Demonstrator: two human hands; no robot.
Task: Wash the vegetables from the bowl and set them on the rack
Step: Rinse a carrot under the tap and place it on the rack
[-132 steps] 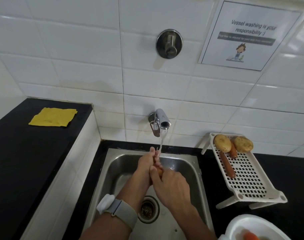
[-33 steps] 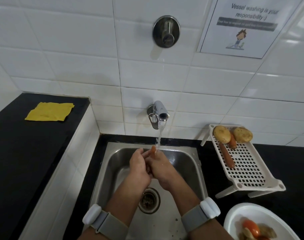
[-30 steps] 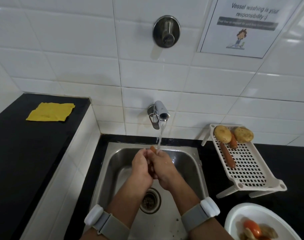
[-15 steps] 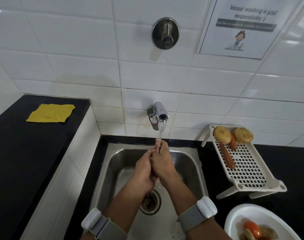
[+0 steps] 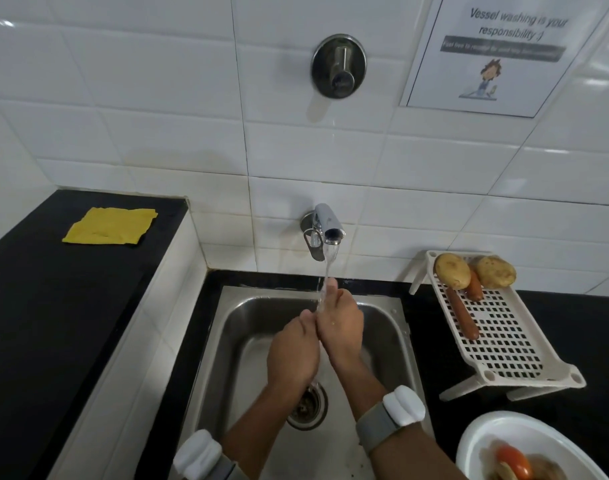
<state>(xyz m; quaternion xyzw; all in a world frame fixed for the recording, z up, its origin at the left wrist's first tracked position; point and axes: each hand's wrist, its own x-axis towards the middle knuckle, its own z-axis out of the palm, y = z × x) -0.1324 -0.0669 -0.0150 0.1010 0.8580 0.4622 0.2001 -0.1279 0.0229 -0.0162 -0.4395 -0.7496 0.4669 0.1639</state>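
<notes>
My left hand (image 5: 292, 351) and my right hand (image 5: 341, 327) are pressed together over the steel sink (image 5: 233, 341), under the water running from the tap (image 5: 329, 226). Both curl around a carrot that is almost wholly hidden between them. The stream lands on my right hand's upper fingers. To the right, the white rack (image 5: 503, 341) holds two potatoes (image 5: 452, 270) (image 5: 496, 271) and two carrots (image 5: 462, 313) (image 5: 474, 287). At the bottom right the white bowl (image 5: 486, 434) holds a tomato (image 5: 512, 460) and other vegetables.
A yellow cloth (image 5: 110, 226) lies on the raised black counter at the left. A round valve (image 5: 338, 65) and a paper notice (image 5: 497, 53) are on the tiled wall. The drain (image 5: 308, 405) sits below my wrists. Black counter surrounds the sink.
My hands have kept rubbing the carrot under the stream, and have risen and closed together. Its orange tip showed a second ago and is now covered.
</notes>
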